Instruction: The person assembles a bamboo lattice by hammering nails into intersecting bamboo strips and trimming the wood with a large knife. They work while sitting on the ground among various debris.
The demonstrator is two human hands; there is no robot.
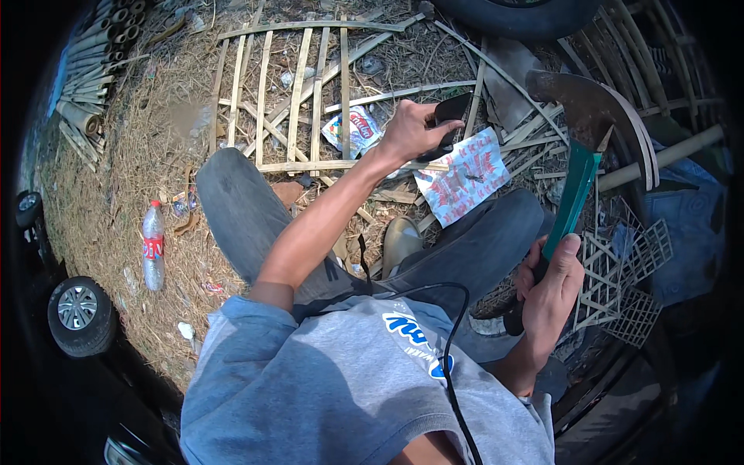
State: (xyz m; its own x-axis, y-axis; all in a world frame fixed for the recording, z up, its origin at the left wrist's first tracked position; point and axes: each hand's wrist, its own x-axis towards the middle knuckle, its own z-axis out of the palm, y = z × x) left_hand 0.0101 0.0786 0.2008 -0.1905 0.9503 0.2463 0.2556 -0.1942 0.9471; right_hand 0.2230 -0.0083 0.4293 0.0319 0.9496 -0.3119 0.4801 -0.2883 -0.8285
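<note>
My left hand point(415, 132) is stretched out over the bamboo lattice, its fingers closed round a flat black thing point(455, 108) whose kind I cannot make out. Under it lies a white sheet with red print point(463, 178), near my right knee. At the right, my right hand point(554, 283) grips a long green piece point(575, 194) with a pale pointed tip. A dark end point(513, 319) shows below that fist; whether it belongs to the green piece is unclear. Behind the tip arches a broad rust-brown curved thing point(593, 105). The bamboo lattice point(304, 93) lies on the ground ahead of me.
A clear bottle with a red cap point(153, 248) lies on dry grass at the left. Bamboo poles point(81, 85) are stacked at the far left. A tyre point(519, 15) is at the top. Woven lattice pieces point(620, 271) lie at the right. A black cable point(457, 333) crosses my shirt.
</note>
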